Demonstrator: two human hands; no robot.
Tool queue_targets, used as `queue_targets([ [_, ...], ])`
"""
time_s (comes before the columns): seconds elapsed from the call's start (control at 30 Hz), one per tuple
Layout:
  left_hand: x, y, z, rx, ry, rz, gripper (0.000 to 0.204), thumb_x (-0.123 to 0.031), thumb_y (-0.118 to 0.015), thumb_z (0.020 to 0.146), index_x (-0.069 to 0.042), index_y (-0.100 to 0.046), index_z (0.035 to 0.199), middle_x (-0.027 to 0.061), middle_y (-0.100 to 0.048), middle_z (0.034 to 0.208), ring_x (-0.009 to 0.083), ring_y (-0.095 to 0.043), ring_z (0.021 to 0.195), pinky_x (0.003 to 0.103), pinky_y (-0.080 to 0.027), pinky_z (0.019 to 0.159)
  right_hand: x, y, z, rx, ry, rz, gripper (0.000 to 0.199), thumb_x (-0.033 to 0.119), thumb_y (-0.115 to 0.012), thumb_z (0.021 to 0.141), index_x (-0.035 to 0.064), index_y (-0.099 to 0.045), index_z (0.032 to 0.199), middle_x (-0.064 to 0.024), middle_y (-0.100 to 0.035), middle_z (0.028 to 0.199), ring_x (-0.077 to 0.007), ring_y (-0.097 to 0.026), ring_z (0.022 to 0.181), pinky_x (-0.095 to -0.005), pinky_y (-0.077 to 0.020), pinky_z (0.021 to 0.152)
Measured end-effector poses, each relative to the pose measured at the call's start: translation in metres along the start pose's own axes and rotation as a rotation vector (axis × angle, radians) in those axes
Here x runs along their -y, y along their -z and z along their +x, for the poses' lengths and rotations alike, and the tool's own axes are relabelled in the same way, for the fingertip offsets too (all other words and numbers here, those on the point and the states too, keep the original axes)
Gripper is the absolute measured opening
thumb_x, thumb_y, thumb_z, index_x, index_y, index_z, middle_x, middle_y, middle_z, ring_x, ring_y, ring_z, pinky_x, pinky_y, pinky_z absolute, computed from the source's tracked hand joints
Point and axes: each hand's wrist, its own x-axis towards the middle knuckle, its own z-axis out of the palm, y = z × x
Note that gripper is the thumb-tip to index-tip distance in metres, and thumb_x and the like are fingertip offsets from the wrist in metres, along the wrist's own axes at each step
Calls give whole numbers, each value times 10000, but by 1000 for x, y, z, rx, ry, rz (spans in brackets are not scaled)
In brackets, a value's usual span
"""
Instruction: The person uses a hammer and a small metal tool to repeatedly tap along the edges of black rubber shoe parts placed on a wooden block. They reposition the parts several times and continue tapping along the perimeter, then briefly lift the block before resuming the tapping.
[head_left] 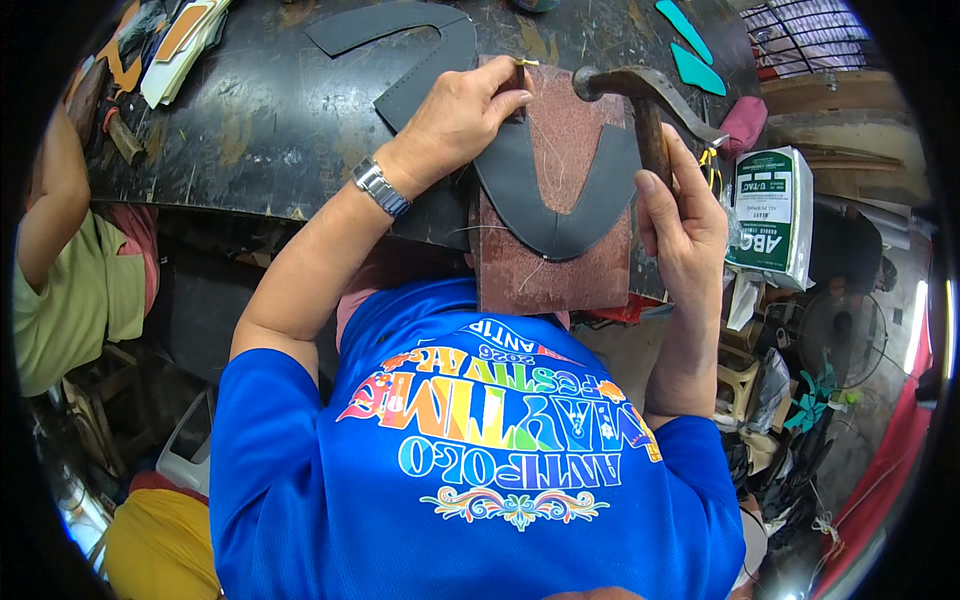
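Observation:
My left hand (462, 112) pinches the upper left tip of a dark grey U-shaped leather piece (545, 200) that lies on a reddish-brown stone slab (560, 270). A wristwatch (381, 187) sits on that wrist. My right hand (683, 215) grips the wooden handle of a hammer (640, 95), whose metal head hovers over the slab's top right corner, close to my left fingers. The slab rests partly on my lap and against the edge of a dark workbench (270, 130).
Another dark leather cut-out (400, 40) lies on the bench behind my left hand. Teal pieces (695, 60) lie at the back right. A white-and-green bag (775, 215) stands to the right. Another person in a green shirt (65, 290) sits at the left.

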Motion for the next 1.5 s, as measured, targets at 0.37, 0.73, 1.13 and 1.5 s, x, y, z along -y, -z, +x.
queue_targets([
  [0.37,-5,-4,1,31,-293,206,173,-111,-626,913,-40,-605,1070,174,-693,937,386,-680,854,447,-557,713,33,3,-7,-135,167,331,471,124,-576,1005,43,-493,1461,8,-538,724,-32,-436,562,-177,-330,479],
  [0.73,-6,-1,-2,42,63,71,166,-160,-610,987,-18,-613,1072,179,-694,850,279,-720,813,348,-545,713,11,9,-8,-18,30,-96,482,125,-614,1002,34,-494,1460,38,-520,731,-5,-425,570,-164,-312,485],
  [1.13,-4,1,-3,64,-180,117,160,-140,-611,949,-35,-581,1066,206,-682,916,405,-665,879,456,-536,723,26,7,-10,-50,71,55,468,118,-601,1008,3,-491,1447,20,-534,731,-22,-427,543,-174,-320,469],
  [1.5,-6,-5,0,42,3,137,146,-128,-589,987,-24,-606,1088,166,-700,931,306,-714,857,372,-566,730,13,-5,-8,197,95,-369,440,127,-652,961,7,-555,1373,-153,-720,1104,-212,-707,868,-343,-546,782],
])
